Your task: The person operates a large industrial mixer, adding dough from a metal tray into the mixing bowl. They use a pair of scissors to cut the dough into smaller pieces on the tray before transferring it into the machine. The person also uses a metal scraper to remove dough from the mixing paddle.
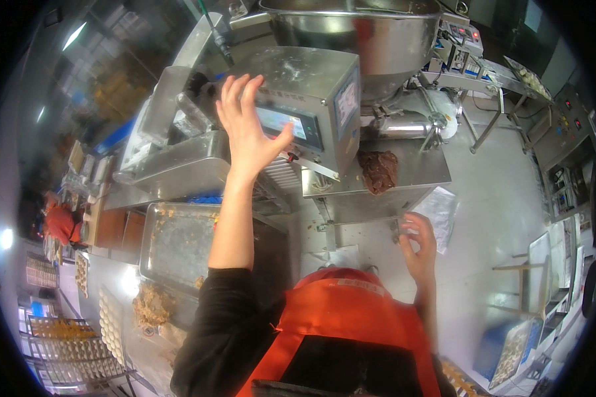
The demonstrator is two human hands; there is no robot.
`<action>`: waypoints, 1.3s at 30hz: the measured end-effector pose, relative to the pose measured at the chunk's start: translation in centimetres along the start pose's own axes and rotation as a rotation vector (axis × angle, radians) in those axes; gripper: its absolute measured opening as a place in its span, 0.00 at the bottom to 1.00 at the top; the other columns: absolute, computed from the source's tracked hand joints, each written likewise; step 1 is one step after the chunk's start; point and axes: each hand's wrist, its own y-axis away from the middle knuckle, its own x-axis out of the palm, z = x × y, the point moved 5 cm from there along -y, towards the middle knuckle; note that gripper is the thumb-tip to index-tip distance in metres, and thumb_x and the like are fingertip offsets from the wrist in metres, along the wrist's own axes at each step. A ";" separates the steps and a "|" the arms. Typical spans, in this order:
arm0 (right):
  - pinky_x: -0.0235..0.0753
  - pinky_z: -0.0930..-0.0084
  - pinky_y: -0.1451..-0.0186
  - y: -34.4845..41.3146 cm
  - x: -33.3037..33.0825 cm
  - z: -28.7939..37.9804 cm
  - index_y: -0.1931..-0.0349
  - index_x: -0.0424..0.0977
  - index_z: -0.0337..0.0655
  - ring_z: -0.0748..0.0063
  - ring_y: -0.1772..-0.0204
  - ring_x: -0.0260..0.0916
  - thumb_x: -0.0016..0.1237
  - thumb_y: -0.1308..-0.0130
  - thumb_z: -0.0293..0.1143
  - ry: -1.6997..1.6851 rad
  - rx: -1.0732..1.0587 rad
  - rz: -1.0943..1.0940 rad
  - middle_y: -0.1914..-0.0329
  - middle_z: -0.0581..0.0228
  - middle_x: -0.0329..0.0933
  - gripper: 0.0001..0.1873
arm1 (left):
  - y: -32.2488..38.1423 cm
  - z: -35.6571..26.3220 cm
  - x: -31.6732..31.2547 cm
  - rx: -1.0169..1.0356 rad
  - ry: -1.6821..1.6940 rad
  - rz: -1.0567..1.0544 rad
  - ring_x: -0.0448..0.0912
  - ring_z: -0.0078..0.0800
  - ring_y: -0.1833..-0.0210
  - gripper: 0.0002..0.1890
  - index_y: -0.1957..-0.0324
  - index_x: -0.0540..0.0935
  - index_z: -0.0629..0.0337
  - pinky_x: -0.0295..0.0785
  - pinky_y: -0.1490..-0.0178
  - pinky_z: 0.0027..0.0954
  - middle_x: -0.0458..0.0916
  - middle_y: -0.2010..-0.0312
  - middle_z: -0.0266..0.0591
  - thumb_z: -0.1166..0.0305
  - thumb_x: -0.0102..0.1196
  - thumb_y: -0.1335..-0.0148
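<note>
My left hand (248, 129) reaches up to the steel control box (298, 74) of a food-processing machine. Its thumb lies over the lit touchscreen (283, 121), and the fingers spread along the box's upper left side; whether the thumb presses the glass I cannot tell. Below the screen sits a small red-and-black knob (292, 157). Lower right, my right hand (419, 243) hangs beside the steel machine base (377, 206), fingers loosely bent and apart, with nothing visible in them. A crumpled brown lump (379, 171), perhaps dough or filling, rests on the base's top.
Behind the box rises a large steel hopper (352, 39). To my left are a metal tray (179, 243) with crumbs, a mound of brown filling (153, 303) and a tray of pale dough balls (110, 322). A person in red (62, 223) is farther left. Blue crates (501, 342) stand lower right.
</note>
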 end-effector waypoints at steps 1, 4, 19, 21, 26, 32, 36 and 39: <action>0.76 0.76 0.52 0.1 -0.1 -0.1 0.43 0.72 0.41 0.70 0.48 0.74 0.52 0.41 0.19 0.010 0.002 0.001 0.40 0.60 0.71 0.23 | 0.0 0.0 -0.1 0.006 0.006 0.012 0.49 0.51 0.24 0.48 0.34 0.65 0.48 0.40 0.28 0.69 0.60 0.33 0.44 0.59 0.69 0.62; 0.76 0.76 0.52 0.2 -0.3 -0.3 0.43 0.72 0.41 0.70 0.48 0.74 0.52 0.41 0.19 0.016 0.004 -0.005 0.40 0.60 0.71 0.23 | 0.0 -0.2 -0.3 -0.001 0.002 0.037 0.48 0.51 0.23 0.50 0.33 0.63 0.49 0.40 0.27 0.69 0.58 0.32 0.45 0.59 0.70 0.63; 0.76 0.73 0.49 -0.2 -0.6 0.2 0.43 0.72 0.43 0.68 0.47 0.75 0.54 0.41 0.20 0.000 -0.021 -0.034 0.42 0.62 0.72 0.24 | 0.2 -0.6 0.6 0.142 -0.054 0.049 0.48 0.53 0.24 0.54 0.28 0.56 0.61 0.46 0.24 0.53 0.53 0.29 0.55 0.63 0.72 0.57; 0.76 0.73 0.49 -0.2 -0.8 -0.1 0.43 0.72 0.43 0.68 0.47 0.75 0.55 0.41 0.20 -0.004 -0.012 -0.036 0.42 0.62 0.72 0.24 | 0.3 -0.6 0.6 0.131 -0.067 0.065 0.48 0.53 0.24 0.54 0.28 0.55 0.61 0.46 0.24 0.53 0.52 0.28 0.55 0.64 0.72 0.57; 0.78 0.70 0.51 -0.5 -1.5 -0.4 0.45 0.72 0.45 0.64 0.49 0.77 0.57 0.40 0.27 0.011 -0.024 -0.069 0.43 0.63 0.72 0.21 | 0.3 -0.3 0.7 0.132 -0.070 0.067 0.48 0.53 0.24 0.55 0.28 0.54 0.60 0.46 0.24 0.54 0.52 0.28 0.54 0.62 0.71 0.57; 0.76 0.72 0.50 -0.9 -1.7 -0.3 0.44 0.72 0.43 0.67 0.49 0.75 0.56 0.40 0.23 -0.004 -0.032 -0.043 0.43 0.62 0.72 0.22 | 0.3 0.0 0.8 0.142 -0.089 0.069 0.48 0.53 0.24 0.54 0.28 0.54 0.60 0.46 0.24 0.54 0.52 0.28 0.54 0.60 0.71 0.56; 0.75 0.73 0.50 -1.2 -1.7 -0.3 0.44 0.72 0.42 0.68 0.48 0.74 0.56 0.40 0.22 -0.022 -0.022 -0.025 0.43 0.62 0.72 0.22 | 0.4 0.0 0.7 0.135 -0.099 0.068 0.48 0.54 0.24 0.54 0.28 0.54 0.60 0.46 0.25 0.54 0.52 0.28 0.53 0.59 0.71 0.55; 0.75 0.73 0.50 -1.4 -1.7 -0.4 0.44 0.72 0.42 0.68 0.48 0.74 0.56 0.40 0.22 -0.013 -0.017 -0.012 0.43 0.63 0.72 0.22 | 0.3 0.0 0.7 0.134 -0.096 0.071 0.47 0.54 0.24 0.54 0.28 0.54 0.60 0.46 0.25 0.55 0.51 0.28 0.53 0.58 0.71 0.55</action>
